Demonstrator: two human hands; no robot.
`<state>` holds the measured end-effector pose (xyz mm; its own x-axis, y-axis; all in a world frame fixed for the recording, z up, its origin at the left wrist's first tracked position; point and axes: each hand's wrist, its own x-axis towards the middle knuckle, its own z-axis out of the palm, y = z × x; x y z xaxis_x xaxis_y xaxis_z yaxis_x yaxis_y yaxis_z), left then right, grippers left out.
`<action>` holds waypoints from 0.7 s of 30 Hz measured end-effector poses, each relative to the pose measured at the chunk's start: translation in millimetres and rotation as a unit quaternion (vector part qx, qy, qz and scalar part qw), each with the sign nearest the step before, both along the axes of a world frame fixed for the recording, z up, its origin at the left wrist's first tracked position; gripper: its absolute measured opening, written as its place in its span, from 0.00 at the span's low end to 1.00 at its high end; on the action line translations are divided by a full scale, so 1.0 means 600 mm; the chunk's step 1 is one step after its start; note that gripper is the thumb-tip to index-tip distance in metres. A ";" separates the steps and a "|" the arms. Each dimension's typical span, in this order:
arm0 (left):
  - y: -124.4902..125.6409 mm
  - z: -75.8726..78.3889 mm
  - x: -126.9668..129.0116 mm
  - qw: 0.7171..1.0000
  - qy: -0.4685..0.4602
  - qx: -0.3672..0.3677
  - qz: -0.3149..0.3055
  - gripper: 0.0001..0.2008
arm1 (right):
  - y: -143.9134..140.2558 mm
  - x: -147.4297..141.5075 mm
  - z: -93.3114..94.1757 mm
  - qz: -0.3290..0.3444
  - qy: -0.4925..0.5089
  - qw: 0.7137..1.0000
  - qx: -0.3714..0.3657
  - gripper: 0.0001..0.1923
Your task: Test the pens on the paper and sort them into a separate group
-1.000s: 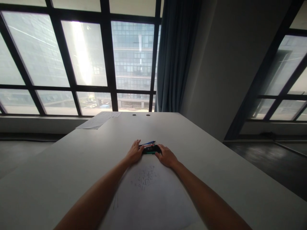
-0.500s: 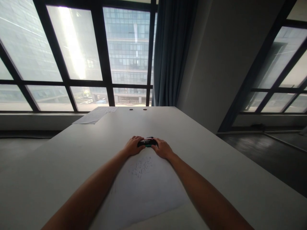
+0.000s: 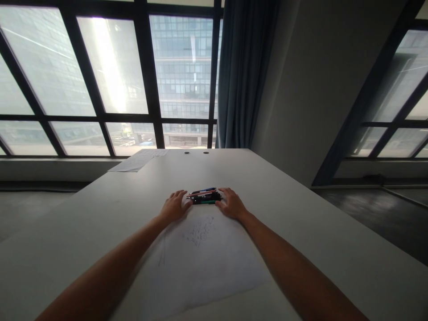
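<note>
Hands (image 3: 203,206) parted, pens (image 3: 203,196) lying left-right

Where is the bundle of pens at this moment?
In the head view the pens lie on the table, between the left hand and right hand, at the far edge of the paper sheet.
</note>
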<state>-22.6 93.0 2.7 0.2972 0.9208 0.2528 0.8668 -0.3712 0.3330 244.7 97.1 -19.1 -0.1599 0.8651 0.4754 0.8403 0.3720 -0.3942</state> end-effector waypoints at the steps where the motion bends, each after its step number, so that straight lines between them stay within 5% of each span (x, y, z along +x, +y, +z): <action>1: -0.016 0.002 0.005 1.000 0.004 -0.017 0.022 0.33 | -0.004 -0.001 0.001 -0.001 -0.021 1.000 0.011 0.28; 3: -0.049 0.004 0.016 0.998 0.016 -0.051 0.036 0.36 | -0.011 0.001 0.002 -0.006 -0.062 0.998 0.031 0.27; 9: -0.113 -0.008 0.030 0.993 0.074 -0.065 -0.062 0.36 | -0.013 0.043 0.010 -0.039 -0.159 0.986 0.038 0.21; 15: -0.124 -0.022 0.049 0.995 0.075 -0.063 -0.025 0.32 | -0.004 0.061 0.020 -0.060 -0.149 0.983 0.092 0.17; 21: -0.096 0.006 0.055 0.997 0.067 0.012 -0.018 0.20 | -0.026 0.018 0.031 -0.029 -0.100 0.989 0.101 0.08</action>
<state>10.4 35.7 6.2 0.3626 0.9030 0.2307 0.8892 -0.4093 0.2046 255.4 81.7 -0.5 -0.2205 0.7664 0.6033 0.9164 0.3747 -0.1411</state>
